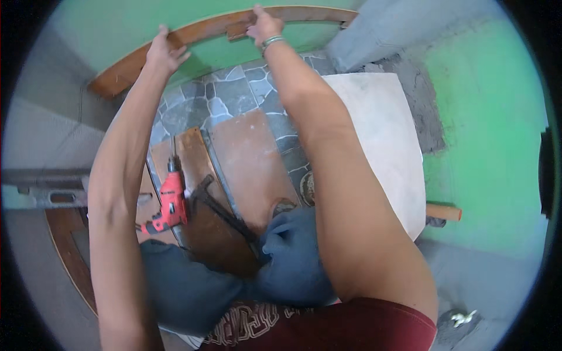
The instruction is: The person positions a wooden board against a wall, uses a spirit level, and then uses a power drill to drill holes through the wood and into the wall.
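A long brown wooden board (205,28) lies along the green wall at the far side, bowed by the lens. My left hand (164,54) holds it toward the left part, fingers over its upper edge and thumb lower down. Farther right, my right hand (266,28) grips the same board, one finger reaching above the top edge. Beside my right hand, a small wooden block (237,31) sits against the board's face. How the block is fixed cannot be seen. A metal band circles my right wrist.
Between my arms, a red power drill (172,199) and a black hammer (219,206) lie on brown boards (246,158) over stone-patterned flooring (228,96). A white sheet (374,128) lies right of them. A level (55,198) is at left; an orange pipe (443,212) sticks out at right.
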The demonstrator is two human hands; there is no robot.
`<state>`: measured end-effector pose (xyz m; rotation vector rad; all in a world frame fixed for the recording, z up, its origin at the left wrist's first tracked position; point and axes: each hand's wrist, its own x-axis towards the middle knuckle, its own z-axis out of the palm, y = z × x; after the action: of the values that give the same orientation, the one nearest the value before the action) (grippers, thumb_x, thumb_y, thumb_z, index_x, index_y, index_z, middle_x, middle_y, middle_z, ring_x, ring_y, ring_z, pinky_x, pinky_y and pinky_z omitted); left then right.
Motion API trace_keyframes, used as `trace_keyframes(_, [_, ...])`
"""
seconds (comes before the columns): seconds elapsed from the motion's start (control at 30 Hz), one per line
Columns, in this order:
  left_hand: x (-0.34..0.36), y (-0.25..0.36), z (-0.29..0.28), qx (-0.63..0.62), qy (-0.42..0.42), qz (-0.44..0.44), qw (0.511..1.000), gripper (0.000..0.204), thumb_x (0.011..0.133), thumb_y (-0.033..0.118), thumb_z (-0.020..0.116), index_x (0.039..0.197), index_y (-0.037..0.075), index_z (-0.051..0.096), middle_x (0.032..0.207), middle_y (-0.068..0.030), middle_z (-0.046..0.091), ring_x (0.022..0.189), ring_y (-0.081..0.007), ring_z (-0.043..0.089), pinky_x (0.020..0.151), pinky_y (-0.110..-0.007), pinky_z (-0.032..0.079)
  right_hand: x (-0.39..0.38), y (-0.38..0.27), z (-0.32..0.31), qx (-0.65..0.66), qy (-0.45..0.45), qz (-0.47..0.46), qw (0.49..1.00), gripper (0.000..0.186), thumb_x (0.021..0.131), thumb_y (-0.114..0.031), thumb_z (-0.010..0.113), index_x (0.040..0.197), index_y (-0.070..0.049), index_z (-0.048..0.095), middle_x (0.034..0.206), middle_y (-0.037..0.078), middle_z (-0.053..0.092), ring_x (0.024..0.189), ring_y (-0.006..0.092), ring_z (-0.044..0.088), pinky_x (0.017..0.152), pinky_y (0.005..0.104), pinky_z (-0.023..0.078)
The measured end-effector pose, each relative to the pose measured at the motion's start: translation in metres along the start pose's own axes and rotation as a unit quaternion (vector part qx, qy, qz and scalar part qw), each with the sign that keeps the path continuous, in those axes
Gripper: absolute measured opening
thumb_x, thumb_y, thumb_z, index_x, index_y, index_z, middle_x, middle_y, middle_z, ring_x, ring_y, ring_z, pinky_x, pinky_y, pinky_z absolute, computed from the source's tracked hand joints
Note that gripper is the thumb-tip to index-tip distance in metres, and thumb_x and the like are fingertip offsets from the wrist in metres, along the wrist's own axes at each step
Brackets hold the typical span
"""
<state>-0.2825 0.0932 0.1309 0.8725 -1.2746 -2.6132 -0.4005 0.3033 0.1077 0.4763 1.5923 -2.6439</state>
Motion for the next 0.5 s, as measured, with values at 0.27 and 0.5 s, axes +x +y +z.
trace_keyframes(0.27, [0.038,-0.012,-0.04,-0.03,0.058,0.056,0.996,0.076,0.092,0.044,0.062,0.149,0.004,0.031,0.153,-0.022,0.034,0.135,-0.039,0.04,0.108,-0.054,0.037,-0.01,-0.005,-0.008,-0.4,-0.125,-0.102,0.902,0.062,0.1,-0.056,0.042,0.114,0.003,0.057,0.067,0.01,0.055,0.059,0.0252,0.052,0.053,0.0454,0.043])
trace_keyframes(0.5, [-0.046,-0.013,-0.014,0.179,0.063,0.044,0.981,0.083,0.092,0.047,0.057,0.151,-0.001,0.024,0.155,-0.0233,0.03,0.142,-0.0339,0.031,0.115,-0.051,0.028,-0.073,0.013,-0.06,-0.715,-0.41,-0.065,0.563,0.027,0.091,-0.023,0.054,0.074,-0.004,0.063,0.068,0.003,0.06,0.064,0.0129,0.053,0.064,0.0303,0.045])
